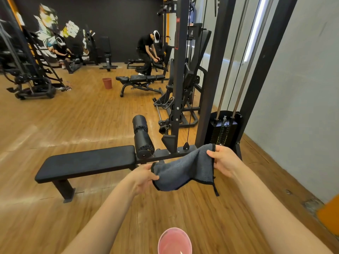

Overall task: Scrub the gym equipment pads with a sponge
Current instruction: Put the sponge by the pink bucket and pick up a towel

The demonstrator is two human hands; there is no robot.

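Cloth (185,169) stretched sideways between hands

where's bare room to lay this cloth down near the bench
The bench pad is bare along its whole top. Open wood floor lies beyond it, and more between the bench and the pink bucket. It is crowded to the right: roller pads, the machine frame and the weight stack. Both the left hand and right hand hold the grey cloth.

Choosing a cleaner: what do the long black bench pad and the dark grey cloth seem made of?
Long black bench pad: probably vinyl or faux leather, a smooth matte surface with a faint sheen. Dark grey cloth: apparently microfibre terry, fuzzy nap, black stitched edging, draping limply between both hands.
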